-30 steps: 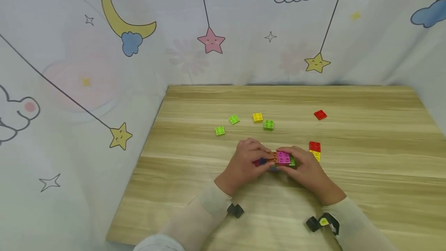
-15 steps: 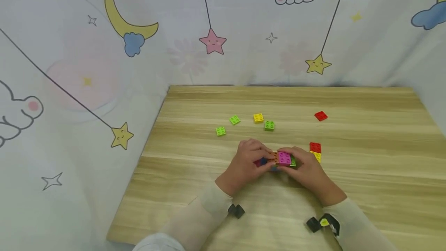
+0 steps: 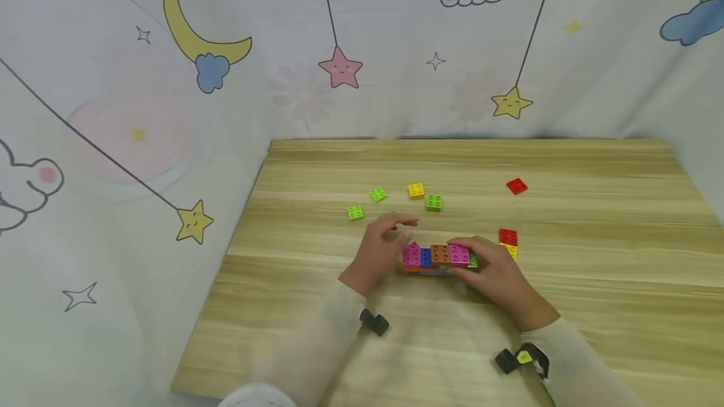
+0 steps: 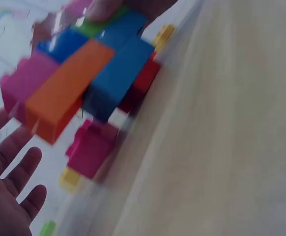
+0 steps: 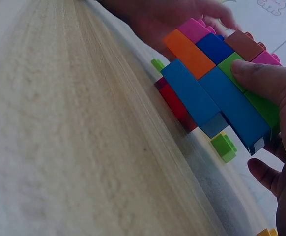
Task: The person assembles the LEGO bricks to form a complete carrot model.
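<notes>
Head view: the right hand (image 3: 491,267) pinched one end of a layered block build (image 3: 440,255), already joined; loose bricks (image 3: 433,203) lay unattached beyond the grip. Left wrist: the left hand (image 4: 5,194), fingers spread, held nothing. Right wrist: the thumb (image 5: 261,81) pressed green.

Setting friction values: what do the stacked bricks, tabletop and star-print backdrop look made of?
Stacked bricks: probably plastic, smooth, slightly glossy; molded studs, crisp edges, light glints.
Tabletop: wood or wood-look laminate, low sheen; grain streaks fit both.
Backdrop: likely fabric, matte; soft folds at the picture's right.
</notes>
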